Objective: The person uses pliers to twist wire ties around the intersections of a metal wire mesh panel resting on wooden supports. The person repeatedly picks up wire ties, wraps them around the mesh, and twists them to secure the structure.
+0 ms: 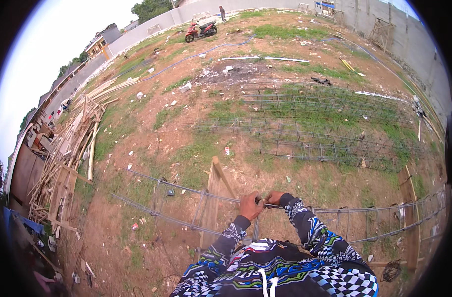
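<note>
A long steel rebar cage [201, 200] of bars and square stirrups stretches across in front of me at about waist height. My left hand [250, 205] is closed at its far bar, fingers curled around the steel where a stirrup [256, 228] meets it. Close beside it, my right hand [274, 198] is closed on the same bar with its fingertips pointing left. Any thin wire between the fingers is too small to make out. A wooden trestle [218, 178] stands under the cage left of my hands, and another wooden support [410, 218] is under its right part.
Several finished rebar cages [325, 133] lie on the grass beyond. A pile of timber and bamboo [75, 153] is at the left. Coiled wire [392, 271] lies at the lower right. Farther off are a red motorbike [201, 31], a standing person [222, 13] and a grey wall [384, 24].
</note>
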Available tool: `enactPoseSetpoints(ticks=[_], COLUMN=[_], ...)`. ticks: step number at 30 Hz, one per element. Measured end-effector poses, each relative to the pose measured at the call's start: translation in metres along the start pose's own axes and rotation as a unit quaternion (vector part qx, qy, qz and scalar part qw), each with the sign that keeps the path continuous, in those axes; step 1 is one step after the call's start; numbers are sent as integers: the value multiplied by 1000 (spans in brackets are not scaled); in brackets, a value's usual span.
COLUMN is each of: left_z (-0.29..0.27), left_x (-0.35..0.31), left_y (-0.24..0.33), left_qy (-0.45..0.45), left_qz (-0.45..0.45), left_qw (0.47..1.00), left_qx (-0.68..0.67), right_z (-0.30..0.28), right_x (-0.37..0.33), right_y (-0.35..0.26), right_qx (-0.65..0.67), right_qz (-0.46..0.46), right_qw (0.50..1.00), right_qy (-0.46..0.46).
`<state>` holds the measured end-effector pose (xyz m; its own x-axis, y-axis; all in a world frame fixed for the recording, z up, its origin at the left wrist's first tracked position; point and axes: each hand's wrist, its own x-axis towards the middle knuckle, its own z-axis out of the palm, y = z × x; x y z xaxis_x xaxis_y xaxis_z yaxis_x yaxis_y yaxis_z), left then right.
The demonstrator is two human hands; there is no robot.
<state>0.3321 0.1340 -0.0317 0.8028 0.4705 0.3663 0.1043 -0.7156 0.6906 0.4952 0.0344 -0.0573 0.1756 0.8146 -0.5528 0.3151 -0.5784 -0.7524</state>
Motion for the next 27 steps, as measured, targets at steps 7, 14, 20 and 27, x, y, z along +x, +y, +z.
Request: enactPoseSetpoints(ticks=[7,14,20,27], left_z=[0,5,-5,-5], left_x=[20,17,32,33], left_y=[11,-7,1,-6], left_qy=[-37,-43,-148,-156], left_qz=[-39,-47,-71,-77], left_qw=[997,996,984,983], left_qx=[-49,-60,-69,-57], right_z=[-17,54,96,100], right_x=[-33,-131,-88,-92], right_y=[0,-38,1,-42], right_qx=[183,-52,-267,-172], right_qz=[-87,-184,-93,-57], right_qw=[873,953,900,933], right_qy=[445,237,331,312])
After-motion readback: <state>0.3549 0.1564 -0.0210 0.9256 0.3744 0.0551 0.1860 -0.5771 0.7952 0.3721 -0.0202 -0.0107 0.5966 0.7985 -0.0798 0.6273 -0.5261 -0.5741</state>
